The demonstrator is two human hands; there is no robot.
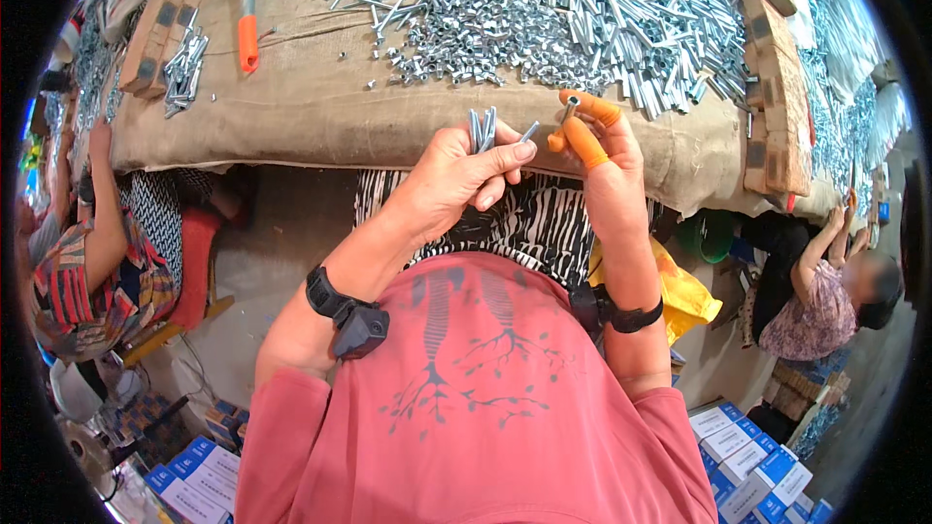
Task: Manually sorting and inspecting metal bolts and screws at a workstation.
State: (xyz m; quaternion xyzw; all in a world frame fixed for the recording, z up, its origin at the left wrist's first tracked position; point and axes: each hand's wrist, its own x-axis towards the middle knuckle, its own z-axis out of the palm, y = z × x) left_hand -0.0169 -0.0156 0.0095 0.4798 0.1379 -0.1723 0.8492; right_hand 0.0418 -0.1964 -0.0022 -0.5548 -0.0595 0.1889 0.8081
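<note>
My left hand [456, 173] is closed around several thin silvery metal rods [481, 130]. One more rod [530, 131] sticks out past its thumb tip, pointing toward the right hand. In my right hand [614, 150], a short silvery metal tube [571, 110] is pinched between thumb and forefinger, its open end showing. Orange finger covers [587, 143] sit on that thumb and fingers. Both hands are raised over the near edge of the cloth-covered bench [320, 116], a small gap apart. Beyond them lies a wide heap of loose metal tubes and small rings [544, 19].
An orange-handled tool [249, 44] lies on the cloth at left, beside a small pile of rods [184, 68]. Wooden blocks [774, 87] flank the bench at both sides. Co-workers sit at left [107, 262] and right [811, 311]. Blue-and-white boxes [748, 461] stand behind me.
</note>
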